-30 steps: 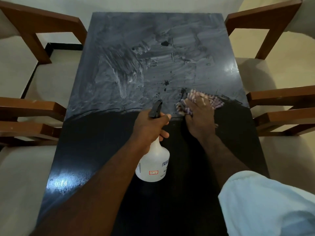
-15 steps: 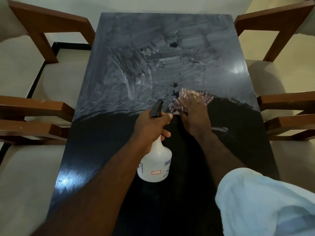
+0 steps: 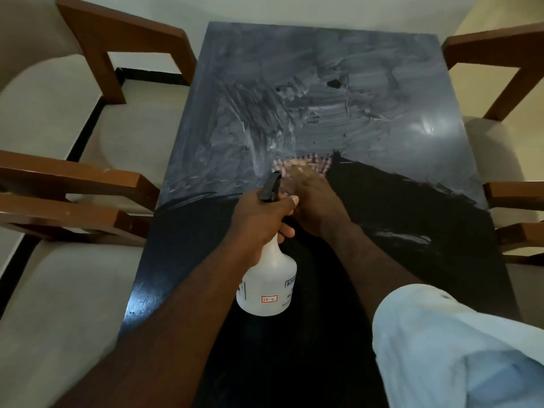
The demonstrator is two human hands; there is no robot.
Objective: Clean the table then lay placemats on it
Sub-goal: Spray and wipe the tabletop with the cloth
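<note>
A long black table (image 3: 397, 237) runs away from me; its far half is grey with smeared wet streaks, its near half dark. My left hand (image 3: 259, 219) grips the neck of a white spray bottle (image 3: 268, 287) with a black trigger, held above the table's middle. Just beyond it, my right hand (image 3: 315, 195) lies flat, pressing a red-and-white checked cloth (image 3: 300, 164) onto the surface at the edge of the wet area. The cloth and fingers are blurred by motion.
Wooden-armed chairs with pale cushions flank the table: two on the left (image 3: 73, 184) (image 3: 123, 42) and two on the right (image 3: 512, 198) (image 3: 494, 51). My light blue sleeve (image 3: 459, 348) fills the lower right corner.
My right hand has slid the cloth leftward across the table, closer to the bottle's trigger. The left hand keeps its hold on the bottle. The view has shifted a little.
</note>
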